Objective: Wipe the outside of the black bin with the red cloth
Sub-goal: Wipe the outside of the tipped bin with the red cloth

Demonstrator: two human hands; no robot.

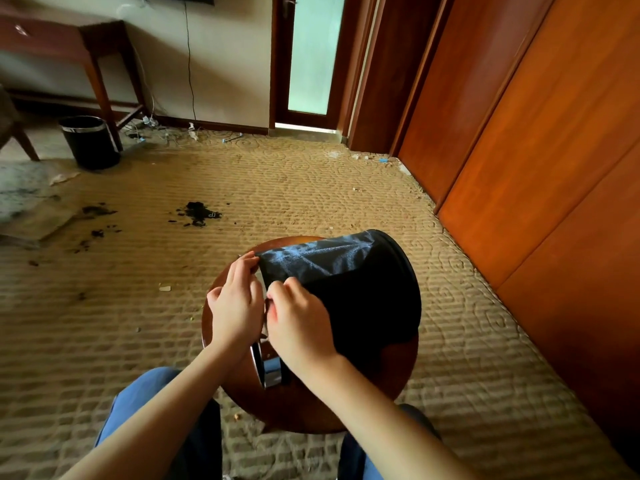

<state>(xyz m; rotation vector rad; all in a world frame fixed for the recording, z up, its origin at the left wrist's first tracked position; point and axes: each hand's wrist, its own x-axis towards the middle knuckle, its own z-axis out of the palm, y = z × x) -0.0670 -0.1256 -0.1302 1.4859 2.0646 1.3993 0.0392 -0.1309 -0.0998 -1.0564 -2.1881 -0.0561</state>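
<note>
A black bin lies on its side on a round wooden stool, its chrome-rimmed mouth turned towards me. Dusty pale streaks show on its upper side. My left hand grips the bin's rim at the upper left edge. Pressed against the bin's side just behind the rim, my right hand is closed with curled fingers. Only a small patch of the red cloth shows at the thumb side of that hand; the rest is hidden under it.
A second black bin stands far left by a wooden desk leg. Black debris and scraps lie on the tan carpet. Wooden wardrobe doors run along the right. My knees sit below the stool.
</note>
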